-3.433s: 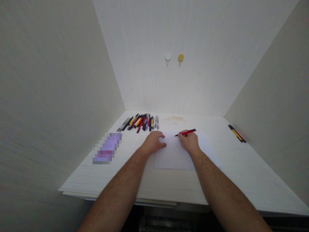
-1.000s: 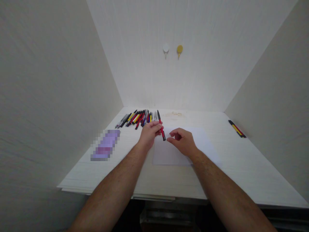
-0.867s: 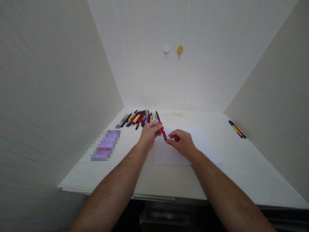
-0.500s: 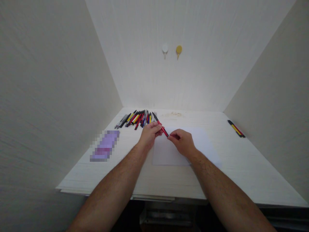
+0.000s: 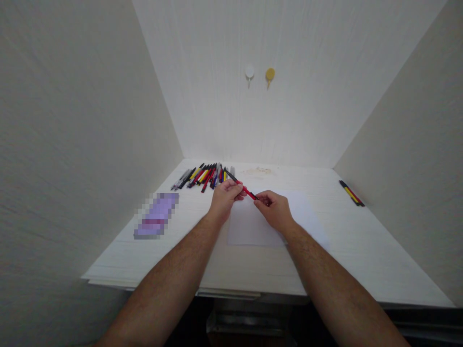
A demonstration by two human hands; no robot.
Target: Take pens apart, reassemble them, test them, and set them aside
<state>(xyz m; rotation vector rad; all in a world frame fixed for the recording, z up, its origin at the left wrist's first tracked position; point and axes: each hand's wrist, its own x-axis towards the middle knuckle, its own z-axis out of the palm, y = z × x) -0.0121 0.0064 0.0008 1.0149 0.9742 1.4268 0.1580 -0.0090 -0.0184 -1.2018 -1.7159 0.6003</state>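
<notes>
- L hand [image 5: 224, 197]: fingers closed in a pinch, thumb on top, gripping the red pen [image 5: 249, 193] round its mid-part.
- R hand [image 5: 274, 208]: fingers curled, thumb & index nearly together, pinching the pen's near black end; other fingers partly hidden behind.
- Red pen: btwn the 2 hands, bridging them, held above the far L part of the paper. Slants from far L to near R; black tapered end sticks out past L hand, twd the pen pile; red barrel shows btwn the hands.
- Paper [image 5: 258, 229]: white, flat on the table [image 5: 361, 260], under & around R hand, L edge near L hand.
- Pen pile [image 5: 208, 177]: just beyond L hand & to its L, mostly side by side, some overlapping; red, yellow, black, blue, clear/grey ones.
- Small pen group [image 5: 351, 193]: far R side of table, well apart from R hand, by the R wall; black, yellow, red showing.
- Purple item [image 5: 157, 217]: L side of table, pixelated, can't tell what it is.
- Back wall [image 5: 217, 120]: 2 hooks, white hook [image 5: 249, 72] on L, yellow hook [image 5: 270, 73] on R.
- Brownish marks [image 5: 262, 170]: on table nr back wall, beyond the paper.
</notes>
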